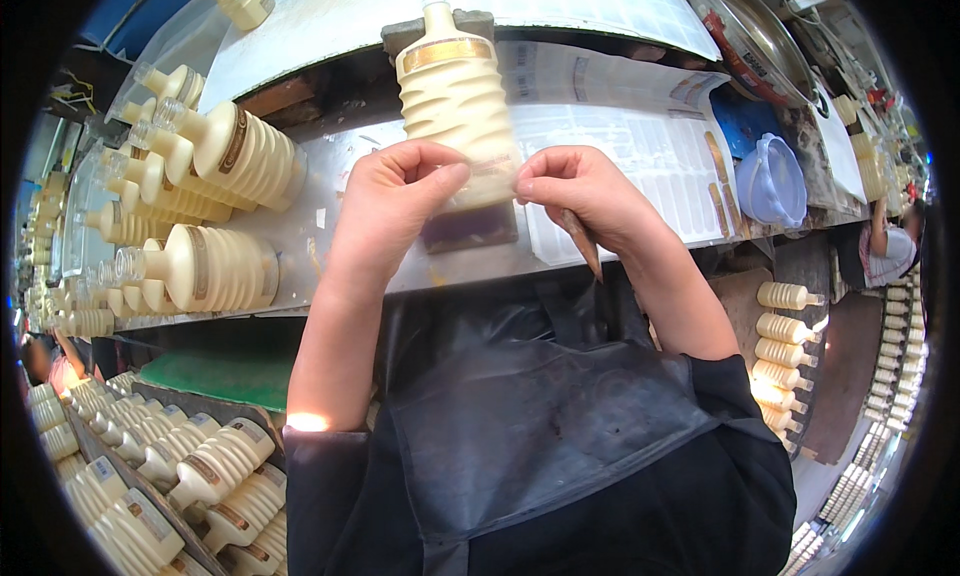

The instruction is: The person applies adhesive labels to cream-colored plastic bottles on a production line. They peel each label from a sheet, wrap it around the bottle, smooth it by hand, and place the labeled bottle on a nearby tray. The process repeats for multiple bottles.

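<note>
A cream-coloured bottle point(455, 96) with wavy ridges, a gold band and a clear neck lies on a dark block in front of me, its neck pointing away. My left hand point(400, 191) pinches the left side of a thin see-through label point(490, 168) with faint reddish print, over the bottle's lower end. The label's right edge is between the thumb and forefinger of my right hand point(575, 181). A brown pointed stick point(581, 244) is tucked in that hand's other fingers, tip toward me. Whether the label touches the bottle, I cannot tell.
Sheets of labels point(620, 166) lie to the right, with thin gold strips point(720, 181) on them. Beyond them stands a pale blue plastic tub point(775, 181). Several similar bottles point(215, 266) crowd the left of the bench. More bottles fill racks point(225, 466) below left and right.
</note>
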`<state>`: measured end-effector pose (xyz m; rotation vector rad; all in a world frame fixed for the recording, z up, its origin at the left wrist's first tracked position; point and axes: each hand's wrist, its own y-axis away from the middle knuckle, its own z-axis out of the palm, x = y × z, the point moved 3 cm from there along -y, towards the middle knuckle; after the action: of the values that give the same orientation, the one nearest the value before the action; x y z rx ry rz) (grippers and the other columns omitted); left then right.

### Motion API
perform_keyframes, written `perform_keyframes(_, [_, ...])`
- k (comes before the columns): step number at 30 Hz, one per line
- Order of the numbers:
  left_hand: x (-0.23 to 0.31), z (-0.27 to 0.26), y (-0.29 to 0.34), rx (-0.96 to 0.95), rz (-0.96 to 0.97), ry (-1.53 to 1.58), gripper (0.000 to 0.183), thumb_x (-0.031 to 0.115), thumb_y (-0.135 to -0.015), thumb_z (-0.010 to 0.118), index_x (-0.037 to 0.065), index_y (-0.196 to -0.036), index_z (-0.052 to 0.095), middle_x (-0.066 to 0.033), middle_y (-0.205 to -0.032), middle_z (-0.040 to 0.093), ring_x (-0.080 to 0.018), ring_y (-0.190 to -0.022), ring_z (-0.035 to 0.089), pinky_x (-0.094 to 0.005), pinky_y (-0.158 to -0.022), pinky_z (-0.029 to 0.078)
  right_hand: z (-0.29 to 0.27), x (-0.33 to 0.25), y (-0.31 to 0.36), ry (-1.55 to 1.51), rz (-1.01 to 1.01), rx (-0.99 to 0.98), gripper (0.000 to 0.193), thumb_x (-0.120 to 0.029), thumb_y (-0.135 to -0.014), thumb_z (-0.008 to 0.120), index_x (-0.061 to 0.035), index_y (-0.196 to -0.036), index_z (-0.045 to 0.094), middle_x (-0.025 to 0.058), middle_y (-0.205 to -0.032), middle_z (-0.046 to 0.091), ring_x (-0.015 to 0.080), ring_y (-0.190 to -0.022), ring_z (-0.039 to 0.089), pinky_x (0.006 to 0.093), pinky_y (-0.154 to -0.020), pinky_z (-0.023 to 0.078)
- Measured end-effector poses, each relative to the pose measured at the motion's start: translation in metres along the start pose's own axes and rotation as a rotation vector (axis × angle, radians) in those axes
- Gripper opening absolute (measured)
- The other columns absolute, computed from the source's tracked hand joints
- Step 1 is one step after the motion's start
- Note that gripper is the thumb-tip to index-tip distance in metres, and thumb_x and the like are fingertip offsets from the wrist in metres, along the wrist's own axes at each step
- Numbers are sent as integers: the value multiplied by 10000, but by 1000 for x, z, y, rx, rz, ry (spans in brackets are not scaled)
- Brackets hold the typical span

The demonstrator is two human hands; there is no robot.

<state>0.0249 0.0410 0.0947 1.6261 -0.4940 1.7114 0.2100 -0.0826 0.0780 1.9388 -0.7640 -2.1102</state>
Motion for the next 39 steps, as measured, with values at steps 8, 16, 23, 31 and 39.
perform_keyframes(8, [-5,2,3,-39,-31,-21,181,110,-909,778,-3,-1045,739,14,-815,687,-43,-724,586,-196,-657,442,6,2,3,-196,-74,-16,188,-215,-939,764,-45,-977,691,-26,-739,625,15,-526,470,174,-472,358])
perform_keyframes(16, [-18,-16,3,182,78,-199,210,79,-908,781,-2,-1091,719,29,-789,654,-25,-708,557,-185,-662,431,15,19,-4,-99,-173,209,186,-200,-943,772,-50,-911,667,-42,-713,604,11,-568,480,182,-503,364])
perform_keyframes(23, [-36,-22,9,342,187,-362,211,137,-980,710,-1,-1140,696,35,-801,619,-41,-751,545,-205,-708,445,11,27,-17,-22,-270,285,211,-201,-980,726,-32,-1066,633,-28,-788,621,6,-606,480,184,-545,378])
perform_keyframes(31, [-69,-4,1,420,347,-292,612,391,-972,673,-15,-1386,476,-150,-1138,594,-231,-1055,564,-393,-974,453,9,29,-15,-21,-146,184,514,-369,-1046,622,1,-1395,553,-8,-831,604,16,-625,484,178,-540,381])
perform_keyframes(39, [-76,2,-4,421,349,-180,669,391,-965,690,-10,-1415,401,-153,-1178,568,-215,-1054,546,-380,-970,455,18,42,-29,59,-310,289,456,-348,-922,743,26,-1180,700,23,-725,640,87,-679,581,270,-632,479])
